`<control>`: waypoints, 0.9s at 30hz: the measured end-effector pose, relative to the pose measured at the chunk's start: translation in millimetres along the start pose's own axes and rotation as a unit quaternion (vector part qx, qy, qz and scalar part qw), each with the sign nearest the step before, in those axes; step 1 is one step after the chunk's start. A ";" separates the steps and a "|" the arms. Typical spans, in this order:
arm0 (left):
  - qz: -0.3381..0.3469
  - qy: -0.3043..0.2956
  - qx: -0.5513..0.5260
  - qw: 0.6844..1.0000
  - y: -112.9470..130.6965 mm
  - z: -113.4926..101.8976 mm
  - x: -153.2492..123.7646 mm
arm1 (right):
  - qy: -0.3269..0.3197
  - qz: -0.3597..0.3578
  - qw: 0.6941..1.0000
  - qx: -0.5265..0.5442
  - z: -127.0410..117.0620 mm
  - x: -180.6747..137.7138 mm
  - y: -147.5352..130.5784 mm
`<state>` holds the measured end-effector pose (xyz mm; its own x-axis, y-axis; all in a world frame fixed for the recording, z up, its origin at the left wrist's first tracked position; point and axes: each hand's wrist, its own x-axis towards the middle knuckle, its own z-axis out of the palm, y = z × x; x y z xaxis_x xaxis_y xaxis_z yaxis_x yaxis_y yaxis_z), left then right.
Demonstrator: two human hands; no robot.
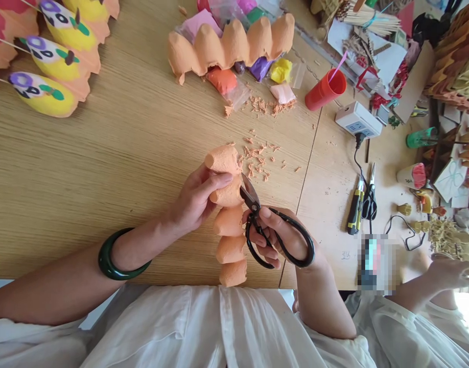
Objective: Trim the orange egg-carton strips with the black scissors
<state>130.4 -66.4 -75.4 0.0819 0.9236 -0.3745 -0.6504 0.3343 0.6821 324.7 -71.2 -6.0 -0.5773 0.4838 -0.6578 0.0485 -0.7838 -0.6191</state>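
My left hand (196, 197) grips an orange strip of egg carton (229, 222) near its far end, thumb pressed on top between two cups. The strip runs down toward my body over the table edge. In my right hand (282, 232) are black-handled scissors (253, 202), my fingers through the loops. Their blades meet the right edge of the strip beside my left thumb; how far apart the blades are is hard to see. Orange paper scraps (259, 156) lie scattered just beyond the strip. Another orange egg carton strip (234, 46) lies farther back.
Painted yellow carton pieces (46, 97) lie at the far left. Bags of coloured clay (223, 82) sit under the back strip. A red cup (326, 89), a white power adapter (359, 120), a yellow-black cutter (356, 207) and scissors (370, 194) are on the right, near another person's hand (449, 273).
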 end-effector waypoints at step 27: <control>0.138 0.019 0.090 0.986 -5.5 -1.8 -8.1 | 0.036 0.005 0.996 -0.087 23.9 -11.6 -25.1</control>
<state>132.0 -76.1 -77.3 -0.1101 0.9775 -0.1800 -0.4996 0.1021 0.8602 310.8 -66.4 27.4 -0.5159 0.5078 -0.6899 0.1976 -0.7131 -0.6727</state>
